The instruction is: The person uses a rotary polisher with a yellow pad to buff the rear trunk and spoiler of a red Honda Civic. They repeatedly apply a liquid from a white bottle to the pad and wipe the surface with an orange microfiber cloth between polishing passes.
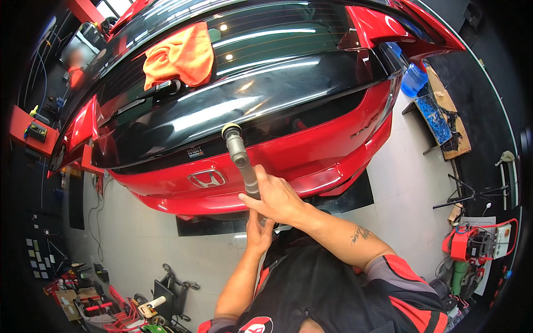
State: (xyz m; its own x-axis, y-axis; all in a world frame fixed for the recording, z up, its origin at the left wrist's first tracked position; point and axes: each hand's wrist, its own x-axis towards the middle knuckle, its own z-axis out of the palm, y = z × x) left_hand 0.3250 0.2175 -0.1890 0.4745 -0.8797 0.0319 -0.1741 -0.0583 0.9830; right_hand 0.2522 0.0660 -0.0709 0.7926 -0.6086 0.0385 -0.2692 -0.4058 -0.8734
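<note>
A slim grey handheld polisher (236,149) with a small round pale-yellow pad points away from me. Its pad is at the lower edge of the glossy black rear spoiler (283,89) of a red Honda car; I cannot tell whether they touch. My right hand (277,197) is wrapped around the polisher's body, thumb and forefinger along its sides. Below it, my left hand (259,237) grips the tool's rear end, which is mostly hidden. Hazy smears mark the spoiler's shine. An orange microfibre towel (181,54) lies on the rear window over the wiper.
A red tailgate (308,154) with a chrome emblem (207,179) faces me. At lower left are a wheeled stand (170,287) and piled tools. A red machine (462,245) stands at right, below a blue water jug (414,80). Another person (75,75) is at far left.
</note>
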